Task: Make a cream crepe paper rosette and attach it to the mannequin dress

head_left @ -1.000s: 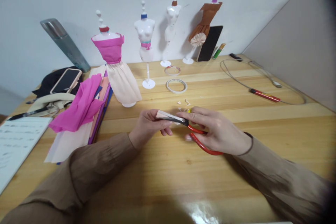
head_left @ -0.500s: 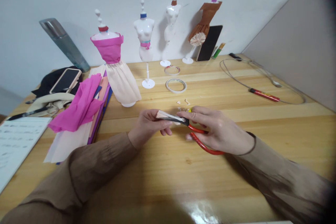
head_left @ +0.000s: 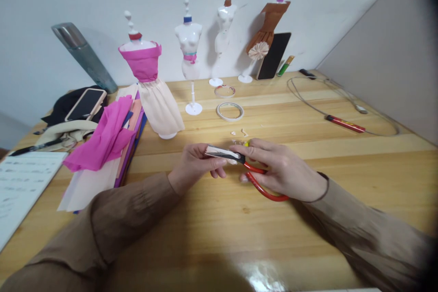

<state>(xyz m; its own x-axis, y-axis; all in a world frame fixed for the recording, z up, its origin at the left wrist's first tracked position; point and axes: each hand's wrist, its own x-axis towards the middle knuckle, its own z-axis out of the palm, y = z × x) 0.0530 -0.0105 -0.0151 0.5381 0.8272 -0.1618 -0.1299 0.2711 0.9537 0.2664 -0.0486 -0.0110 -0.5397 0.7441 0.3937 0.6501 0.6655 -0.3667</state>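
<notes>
The folded pale paper strip (head_left: 219, 151) sits just above the wooden table (head_left: 342, 182), near its middle, pinched between the thumb and fingers of the left hand (head_left: 195, 164). The blades of the red-handled scissors (head_left: 255, 175) close on the strip's right end. The right hand (head_left: 284, 171) grips the scissor handles, fingers through the loops. Small paper scraps (head_left: 239, 133) lie just beyond; a tape ring (head_left: 230, 111) lies farther back.
</notes>
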